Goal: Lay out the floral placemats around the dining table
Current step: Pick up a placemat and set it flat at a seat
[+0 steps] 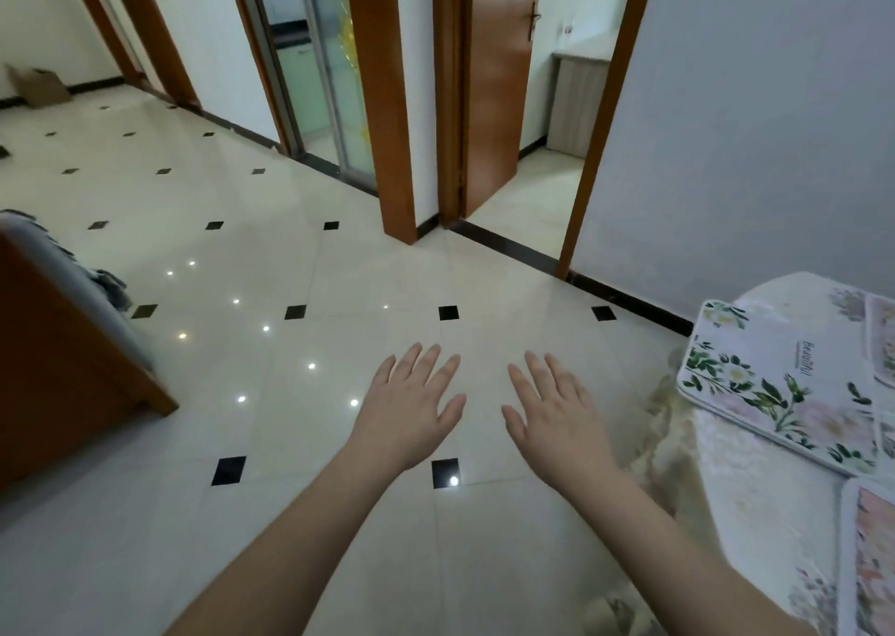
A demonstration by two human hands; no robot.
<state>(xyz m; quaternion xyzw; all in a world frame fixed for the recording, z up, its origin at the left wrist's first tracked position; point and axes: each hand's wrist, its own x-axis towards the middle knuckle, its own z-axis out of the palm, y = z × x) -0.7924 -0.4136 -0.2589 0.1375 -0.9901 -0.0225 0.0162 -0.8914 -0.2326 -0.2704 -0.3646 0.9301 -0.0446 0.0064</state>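
Note:
My left hand (409, 405) and my right hand (557, 417) are stretched out flat over the tiled floor, palms down, fingers apart, holding nothing. At the right edge stands the dining table (755, 490) under a cream patterned cloth. A white floral placemat (775, 383) with green leaves and pale flowers lies on its near-left edge, overhanging slightly. A pink floral placemat (871, 563) lies at the bottom right, cut off by the frame. Another pinkish placemat (884, 345) shows at the far right edge. Both hands are well left of the table.
Glossy cream floor tiles (290, 272) with small black diamonds spread ahead. A wooden cabinet (53, 359) with a grey cloth stands at the left. Ahead are a glass sliding door (315, 64) and an open wooden door (499, 78). A cardboard box (38, 86) sits far left.

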